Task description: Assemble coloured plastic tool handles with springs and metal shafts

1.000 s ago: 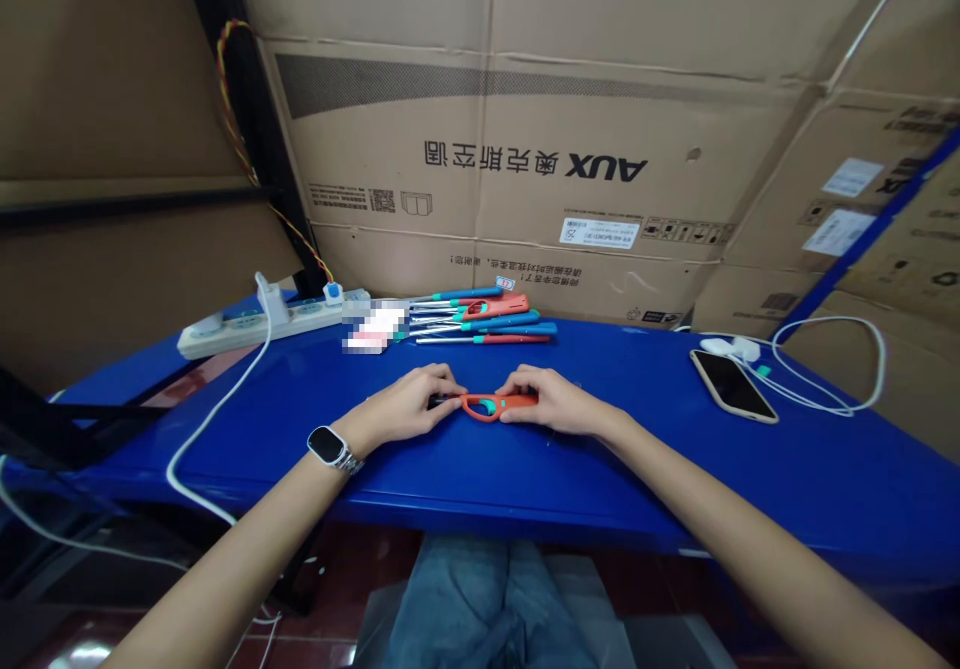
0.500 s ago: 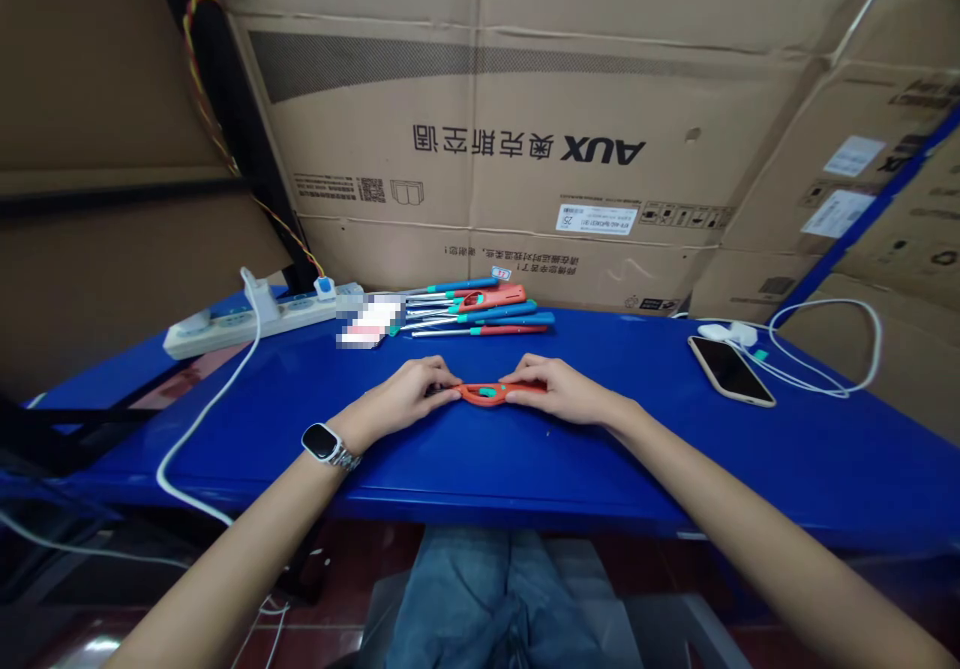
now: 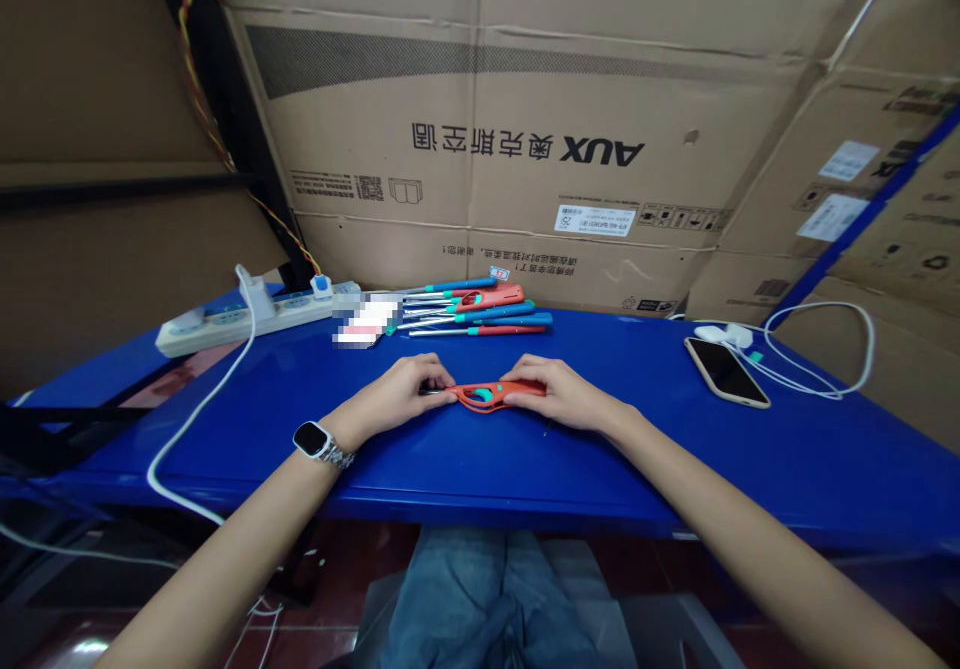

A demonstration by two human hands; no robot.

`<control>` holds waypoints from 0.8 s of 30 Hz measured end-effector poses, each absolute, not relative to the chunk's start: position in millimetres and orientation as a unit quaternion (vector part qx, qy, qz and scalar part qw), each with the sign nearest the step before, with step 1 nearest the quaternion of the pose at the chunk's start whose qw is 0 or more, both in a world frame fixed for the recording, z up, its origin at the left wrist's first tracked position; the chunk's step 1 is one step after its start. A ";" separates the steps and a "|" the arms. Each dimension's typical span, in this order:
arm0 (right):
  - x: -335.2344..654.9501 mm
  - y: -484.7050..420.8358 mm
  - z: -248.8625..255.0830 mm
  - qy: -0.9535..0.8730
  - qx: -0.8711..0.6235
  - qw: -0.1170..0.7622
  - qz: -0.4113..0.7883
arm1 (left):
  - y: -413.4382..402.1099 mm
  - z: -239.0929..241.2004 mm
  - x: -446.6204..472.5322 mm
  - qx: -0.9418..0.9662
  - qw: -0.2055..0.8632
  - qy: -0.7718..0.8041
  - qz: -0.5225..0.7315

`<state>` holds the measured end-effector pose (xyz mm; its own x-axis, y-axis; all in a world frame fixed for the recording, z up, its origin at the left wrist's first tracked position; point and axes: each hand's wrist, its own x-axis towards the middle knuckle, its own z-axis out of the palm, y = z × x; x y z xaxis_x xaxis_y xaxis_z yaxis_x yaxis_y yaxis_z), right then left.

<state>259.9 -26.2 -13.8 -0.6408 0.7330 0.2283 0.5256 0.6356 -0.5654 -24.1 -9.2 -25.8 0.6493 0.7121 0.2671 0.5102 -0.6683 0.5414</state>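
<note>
An orange long-nosed lighter [image 3: 480, 393] with a teal trigger lies across the middle of the blue table [image 3: 525, 469]. My left hand [image 3: 401, 394], with a watch on its wrist, is closed around the lighter's metal nozzle end. My right hand [image 3: 559, 391] is closed around its orange handle end. Behind them, by the cardboard boxes, lies a row of several more lighters [image 3: 480, 309] in blue and orange.
A white power strip [image 3: 247, 314] with a plugged white cable sits at the back left. A phone [image 3: 726, 371] and a white charger with cable [image 3: 810, 369] lie at the right. Large cardboard boxes [image 3: 525, 149] wall the back. My knees show under the table edge.
The lighter between my hands has turned a little about its length, its teal trigger showing differently. Both hands stay closed on its ends. The view has shifted slightly.
</note>
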 end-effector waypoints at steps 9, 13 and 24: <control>261.7 -22.3 -14.7 -0.878 -0.372 0.198 0.226 | -12.7 -22.8 -23.6 0.881 0.208 0.351 0.240; 258.4 -23.1 -12.1 -0.867 -0.404 0.180 0.228 | -11.1 -26.0 -23.8 0.884 0.199 0.354 0.231; 263.0 -33.5 -7.2 -0.859 -0.428 0.163 0.227 | -13.0 -22.6 -28.3 0.877 0.158 0.371 0.260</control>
